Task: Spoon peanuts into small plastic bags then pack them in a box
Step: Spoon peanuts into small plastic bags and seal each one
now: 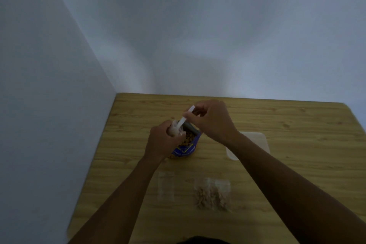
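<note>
The wooden table (297, 121) is boxed in by walls (59, 65) along its left and far edges. Mid-table stands the open blue peanut pouch (187, 145). The left hand (164, 141), gripping a small bag (175, 129), and the right hand (212, 122), pinching a white spoon (181, 122), crowd the space over its mouth. A translucent flat container (250, 144) lies right of it; an empty bag (166, 186) and filled bags (213, 194) lie nearer. Bare wood runs along the right side.

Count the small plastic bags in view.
4: one bag in the left hand over the peanut pouch, an empty bag on the table, two filled bags side by side right of it; overlap may hide more.
</note>
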